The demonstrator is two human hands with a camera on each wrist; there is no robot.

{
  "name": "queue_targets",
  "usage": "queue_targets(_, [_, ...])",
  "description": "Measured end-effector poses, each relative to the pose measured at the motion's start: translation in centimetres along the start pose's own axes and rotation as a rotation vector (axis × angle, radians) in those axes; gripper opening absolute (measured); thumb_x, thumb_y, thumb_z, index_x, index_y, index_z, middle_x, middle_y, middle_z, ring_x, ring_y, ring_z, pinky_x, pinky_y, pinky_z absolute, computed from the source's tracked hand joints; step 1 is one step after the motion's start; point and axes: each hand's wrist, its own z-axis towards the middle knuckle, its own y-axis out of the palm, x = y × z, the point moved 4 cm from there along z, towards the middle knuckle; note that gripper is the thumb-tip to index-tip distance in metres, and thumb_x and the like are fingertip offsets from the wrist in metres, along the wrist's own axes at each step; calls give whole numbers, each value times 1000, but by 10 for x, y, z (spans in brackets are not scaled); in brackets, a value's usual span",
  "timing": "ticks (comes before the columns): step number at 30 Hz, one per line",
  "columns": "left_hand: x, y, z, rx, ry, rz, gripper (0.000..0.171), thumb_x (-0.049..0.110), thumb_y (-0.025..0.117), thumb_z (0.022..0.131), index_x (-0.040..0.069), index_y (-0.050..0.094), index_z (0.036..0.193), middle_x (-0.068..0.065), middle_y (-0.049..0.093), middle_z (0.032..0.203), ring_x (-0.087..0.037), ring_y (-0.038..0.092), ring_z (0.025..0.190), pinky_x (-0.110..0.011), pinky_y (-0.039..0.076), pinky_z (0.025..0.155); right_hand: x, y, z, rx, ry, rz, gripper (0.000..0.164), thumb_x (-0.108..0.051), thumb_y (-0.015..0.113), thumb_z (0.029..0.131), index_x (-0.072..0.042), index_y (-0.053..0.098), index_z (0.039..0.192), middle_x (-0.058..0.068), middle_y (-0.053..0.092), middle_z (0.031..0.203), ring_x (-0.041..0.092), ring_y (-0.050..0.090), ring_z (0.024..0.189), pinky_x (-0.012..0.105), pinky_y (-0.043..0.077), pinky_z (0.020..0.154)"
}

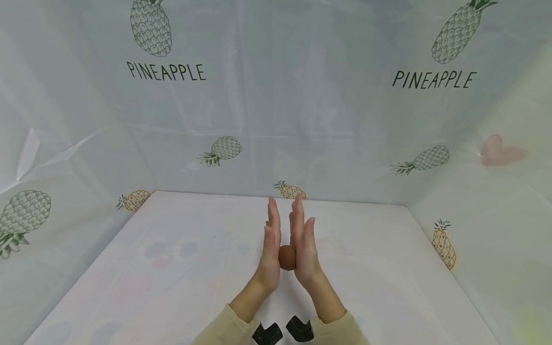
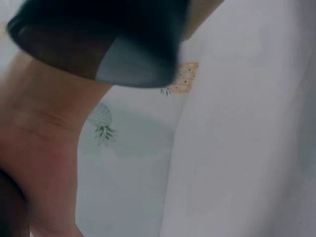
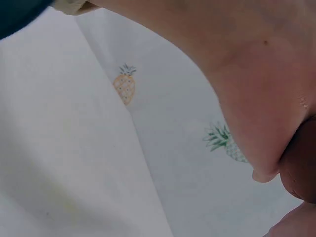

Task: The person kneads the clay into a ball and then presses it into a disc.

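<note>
A smooth brown ball [image 1: 287, 258] sits between two upright palms in the head view. From one side my left hand [image 1: 270, 258] presses on it, and from the other my right hand [image 1: 305, 256] does the same. The fingers of both hands are straight and point away from me. Part of the ball [image 3: 299, 165] shows at the right edge of the right wrist view, against a palm [image 3: 266, 98]. The left wrist view catches a palm [image 2: 44, 163] too, with a dark sliver of the ball [image 2: 11, 210] in the lower left corner.
Beneath the hands lies a white tabletop [image 1: 194, 254]. Pineapple-print sheeting [image 1: 276, 96] surrounds it at the back and sides. Each wrist carries a black camera, the left camera [image 1: 268, 334] and the right camera [image 1: 300, 328] close to each other.
</note>
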Motion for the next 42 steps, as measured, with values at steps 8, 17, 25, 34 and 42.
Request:
queue_targets(8, [3, -16, 6, 101, 22, -26, 73, 68, 1, 107, 32, -14, 169, 17, -20, 175, -10, -22, 161, -63, -20, 124, 4, 14, -2, -78, 35, -52, 68, -65, -6, 108, -37, -11, 170, -18, -17, 175, 29, -12, 164, 67, -16, 124])
queue_targets(17, [-10, -29, 10, 139, -18, 54, 76, 70, 0, 105, 31, -17, 169, 13, -25, 174, -16, -26, 160, -67, -20, 122, -1, 22, -4, -100, -6, -67, 65, -60, -7, 109, -37, -12, 169, -16, -19, 175, 29, -15, 163, 68, -16, 124])
queue_targets(25, [-25, -36, 12, 188, -19, 159, 69, 59, 5, 110, 29, -16, 169, 14, -22, 174, -15, -26, 160, -60, -25, 123, -3, 20, -3, -68, -38, -56, 69, -60, -5, 109, -30, -13, 170, -12, -19, 175, 27, -15, 163, 65, -17, 125])
queue_targets(34, [-37, -26, 10, 138, -35, 279, 72, 60, 6, 110, 23, -15, 169, 11, -22, 174, -15, -24, 161, -60, -24, 123, -11, 11, -3, -8, -59, -56, 66, -58, -2, 110, -34, -9, 171, -17, -14, 175, 26, -11, 164, 67, -16, 124])
queue_targets(42, [-30, -8, 4, 22, -18, 155, 68, 57, 1, 111, 24, -18, 168, 11, -23, 174, -17, -26, 160, -60, -25, 123, -13, 4, -2, 8, -54, -20, 67, -58, 0, 111, -31, -9, 171, -18, -13, 175, 25, -9, 164, 63, -15, 126])
